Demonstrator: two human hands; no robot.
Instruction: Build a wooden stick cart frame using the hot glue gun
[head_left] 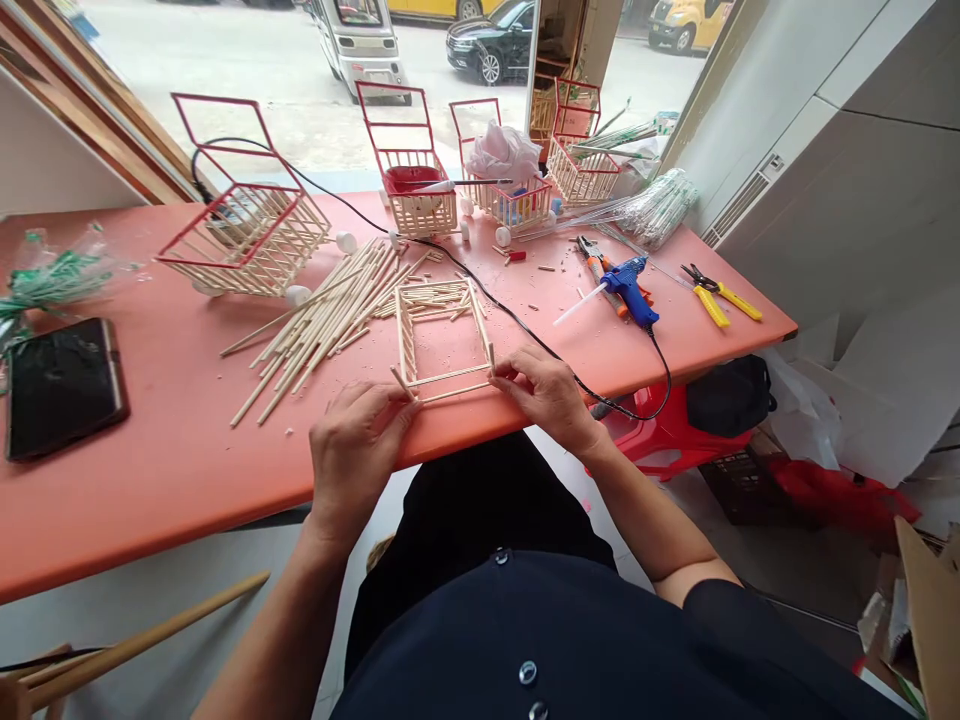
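A small frame of thin wooden sticks (406,340) stands at the front edge of the pink table. My left hand (360,440) pinches its near left corner, where a short stick tilts up. At the near right corner, my right hand (551,393) is closed with thumb and fingertips around a short upright stick. One thin stick runs across the near side between my hands. Just behind and to the left of the frame lies a loose pile of wooden sticks (322,320), with shorter cut pieces (435,297) beyond the frame.
Several small stick-built carts with red handles, such as the left cart (244,240), line the back. A blue glue gun (630,290), pliers (592,262) and yellow-handled cutters (712,300) lie right. A black cable (480,285) crosses the table (187,430). A phone (66,388) lies left.
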